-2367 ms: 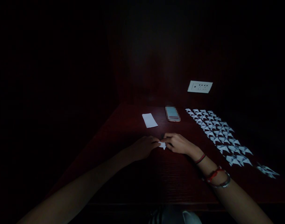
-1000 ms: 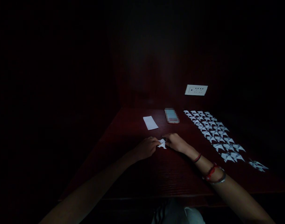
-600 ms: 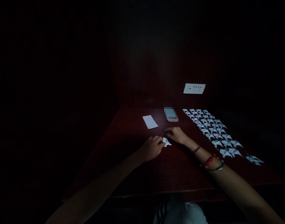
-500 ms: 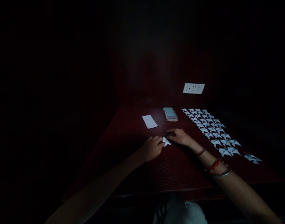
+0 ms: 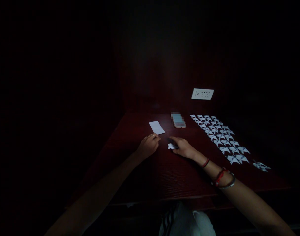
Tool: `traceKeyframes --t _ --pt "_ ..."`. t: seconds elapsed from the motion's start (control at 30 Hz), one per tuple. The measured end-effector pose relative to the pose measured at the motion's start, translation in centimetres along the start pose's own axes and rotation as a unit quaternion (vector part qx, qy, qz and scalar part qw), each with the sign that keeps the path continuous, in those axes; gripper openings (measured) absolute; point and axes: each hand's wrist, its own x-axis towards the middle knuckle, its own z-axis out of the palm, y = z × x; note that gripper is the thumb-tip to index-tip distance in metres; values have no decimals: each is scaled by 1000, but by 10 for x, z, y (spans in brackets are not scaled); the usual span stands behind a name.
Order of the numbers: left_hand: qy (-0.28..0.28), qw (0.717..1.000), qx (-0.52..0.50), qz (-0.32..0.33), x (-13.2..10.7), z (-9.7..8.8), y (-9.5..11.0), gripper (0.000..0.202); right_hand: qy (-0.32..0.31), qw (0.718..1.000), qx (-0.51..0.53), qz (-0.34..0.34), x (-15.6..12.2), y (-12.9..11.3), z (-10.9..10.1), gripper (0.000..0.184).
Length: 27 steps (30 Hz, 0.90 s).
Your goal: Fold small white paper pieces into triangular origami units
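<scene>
My right hand [image 5: 182, 147] has its thumb and fingers around a small folded white paper piece [image 5: 170, 146] on the dark red table; the fingers hide part of the piece. To its left, my left hand [image 5: 149, 145], with a ring on one finger, hovers just below the near edge of a stack of white paper slips [image 5: 157, 127]. Its fingers are loosely bent with a gap at the thumb, and nothing shows between them. Whether it touches the stack I cannot tell.
Rows of several folded white paper pieces [image 5: 217, 134] cover the table's right side, with a small separate heap [image 5: 261, 166] nearer me. A phone [image 5: 178, 120] with a blurred screen lies behind my right hand. A socket plate [image 5: 202, 94] sits on the dark wall.
My left hand has let go of the folded paper piece and moved left and away from me towards the slips. My right hand has shifted left onto the piece.
</scene>
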Motion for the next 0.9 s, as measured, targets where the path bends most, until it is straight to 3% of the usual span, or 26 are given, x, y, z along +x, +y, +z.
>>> traceKeyframes --t 0.13,0.27,0.4,0.57,0.7,0.83,0.9 --pt "3 1000 -6 -5 0 6 -4 26 -35 997 30 -62 5 14 -21 69" --pt "4 1000 -14 -1 0 12 -5 25 -79 995 -4 -62 9 28 -27 71" --pt "4 1000 -21 3 2 14 -6 26 -103 992 -47 -53 13 36 -18 48" --pt "5 1000 -28 11 3 14 -8 26 -74 992 -42 -90 13 37 -21 26" --pt "9 999 -29 14 4 18 -6 26 -57 992 -32 -110 10 43 -34 30" --pt "14 999 -29 16 6 23 -3 27 -95 990 -32 -104 5 47 -36 45" --pt "15 999 -30 18 7 24 -2 28 -103 989 -35 -99 3 44 -33 40"
